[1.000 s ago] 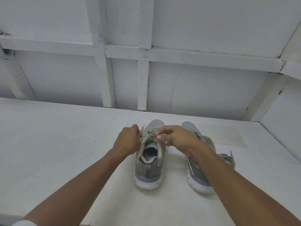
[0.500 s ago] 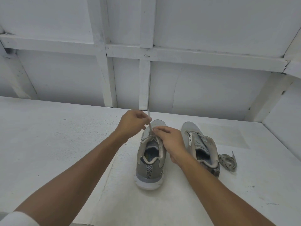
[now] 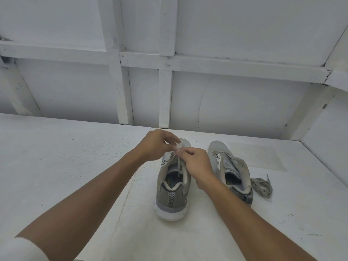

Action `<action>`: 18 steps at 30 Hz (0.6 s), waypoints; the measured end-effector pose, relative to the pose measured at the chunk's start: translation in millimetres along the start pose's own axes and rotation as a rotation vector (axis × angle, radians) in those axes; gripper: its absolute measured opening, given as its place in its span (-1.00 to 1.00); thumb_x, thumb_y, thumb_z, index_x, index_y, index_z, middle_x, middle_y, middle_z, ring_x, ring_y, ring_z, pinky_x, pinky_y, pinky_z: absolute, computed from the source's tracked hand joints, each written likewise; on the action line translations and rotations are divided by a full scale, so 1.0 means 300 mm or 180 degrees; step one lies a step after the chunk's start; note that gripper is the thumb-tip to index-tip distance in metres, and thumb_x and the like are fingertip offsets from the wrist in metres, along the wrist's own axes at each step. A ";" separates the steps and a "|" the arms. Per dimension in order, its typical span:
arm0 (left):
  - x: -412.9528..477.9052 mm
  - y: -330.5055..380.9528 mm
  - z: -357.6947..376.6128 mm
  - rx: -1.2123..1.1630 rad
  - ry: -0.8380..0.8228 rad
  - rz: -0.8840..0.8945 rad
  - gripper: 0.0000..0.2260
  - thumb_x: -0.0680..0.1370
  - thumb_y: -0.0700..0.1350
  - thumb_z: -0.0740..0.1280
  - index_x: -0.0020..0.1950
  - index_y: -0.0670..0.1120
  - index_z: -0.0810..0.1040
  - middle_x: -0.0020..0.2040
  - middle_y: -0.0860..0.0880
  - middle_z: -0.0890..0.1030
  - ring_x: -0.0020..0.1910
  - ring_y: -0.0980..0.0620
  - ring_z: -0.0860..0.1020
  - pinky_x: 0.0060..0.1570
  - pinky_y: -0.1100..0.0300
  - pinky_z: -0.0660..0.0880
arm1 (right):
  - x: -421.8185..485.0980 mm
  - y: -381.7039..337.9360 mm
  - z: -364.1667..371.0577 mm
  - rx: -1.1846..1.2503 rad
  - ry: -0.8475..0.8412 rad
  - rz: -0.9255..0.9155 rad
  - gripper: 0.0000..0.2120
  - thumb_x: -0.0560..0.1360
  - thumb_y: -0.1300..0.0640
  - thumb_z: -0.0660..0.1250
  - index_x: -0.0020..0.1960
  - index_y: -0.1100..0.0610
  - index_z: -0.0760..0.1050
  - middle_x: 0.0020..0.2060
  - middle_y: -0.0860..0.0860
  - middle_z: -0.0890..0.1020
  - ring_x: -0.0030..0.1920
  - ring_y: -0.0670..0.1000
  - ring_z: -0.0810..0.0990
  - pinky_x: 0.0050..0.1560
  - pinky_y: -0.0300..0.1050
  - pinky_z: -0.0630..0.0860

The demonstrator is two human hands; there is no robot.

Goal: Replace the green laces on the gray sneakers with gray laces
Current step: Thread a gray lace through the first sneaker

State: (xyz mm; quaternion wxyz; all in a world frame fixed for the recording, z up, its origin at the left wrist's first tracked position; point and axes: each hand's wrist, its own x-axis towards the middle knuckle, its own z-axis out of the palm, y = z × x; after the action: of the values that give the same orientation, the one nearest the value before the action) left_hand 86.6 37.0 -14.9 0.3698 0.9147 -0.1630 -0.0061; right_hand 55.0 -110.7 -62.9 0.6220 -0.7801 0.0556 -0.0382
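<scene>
Rough white-painted worktop (image 3: 56, 166). Left hand (image 3: 156, 146) pinching a flat, pale lace (image 3: 178, 163) over the toe of a gray mesh sneaker (image 3: 172, 196) with a white sole. Right hand (image 3: 197, 164) pinching the same lace at the eyelets. Second sneaker (image 3: 231, 170) near; loose lace bundle (image 3: 261, 187) just beside it on the right.

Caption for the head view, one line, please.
The left hand and right hand pinch a lace above one sneaker on a white table; the other sneaker stands alongside, loose laces beside it.
</scene>
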 end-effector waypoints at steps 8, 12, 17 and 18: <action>-0.017 -0.042 0.015 0.0307 0.0036 0.0343 -0.92 0.50 -0.05 0.45 -0.04 0.00 0.66 -0.16 0.19 0.58 -0.23 0.19 0.50 -0.30 0.48 0.32 | 0.000 -0.007 0.001 -0.0125 -0.0026 -0.0017 -0.80 0.53 0.04 0.37 -0.24 -0.01 0.68 -0.28 -0.03 0.70 -0.12 0.09 0.67 0.04 0.10 0.59; -0.017 -0.053 0.029 0.0289 -0.0096 0.0378 -0.95 0.53 -0.10 0.41 -0.03 -0.05 0.64 -0.15 0.11 0.60 -0.15 0.09 0.52 -0.20 0.38 0.36 | -0.001 -0.006 0.002 0.0038 0.0002 0.0079 -0.80 0.51 0.05 0.40 -0.29 -0.03 0.66 -0.27 -0.03 0.70 -0.12 0.09 0.67 0.07 0.11 0.59; -0.049 -0.063 0.055 0.0106 0.0011 0.0347 -0.96 0.53 -0.08 0.40 -0.11 -0.01 0.57 -0.15 0.08 0.61 -0.14 0.03 0.53 -0.14 0.21 0.46 | 0.008 -0.005 0.012 0.0118 0.0262 0.0227 -0.88 0.42 0.03 0.46 -0.22 0.00 0.54 -0.20 -0.01 0.67 -0.11 0.08 0.66 0.03 0.10 0.59; -0.055 -0.061 0.057 0.0104 0.0043 0.0349 -0.94 0.53 -0.07 0.40 -0.12 0.02 0.56 -0.15 0.09 0.60 -0.15 0.04 0.53 -0.15 0.21 0.46 | 0.008 -0.006 0.014 0.0089 0.0291 0.0245 -0.88 0.42 0.04 0.45 -0.21 0.00 0.52 -0.19 -0.01 0.67 -0.11 0.07 0.65 0.01 0.06 0.59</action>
State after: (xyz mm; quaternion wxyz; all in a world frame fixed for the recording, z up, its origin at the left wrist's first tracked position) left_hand 74.2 42.8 -41.6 0.3557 0.9103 -0.2104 0.0230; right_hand 57.9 -106.6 -61.9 0.6307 -0.7661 0.1134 -0.0505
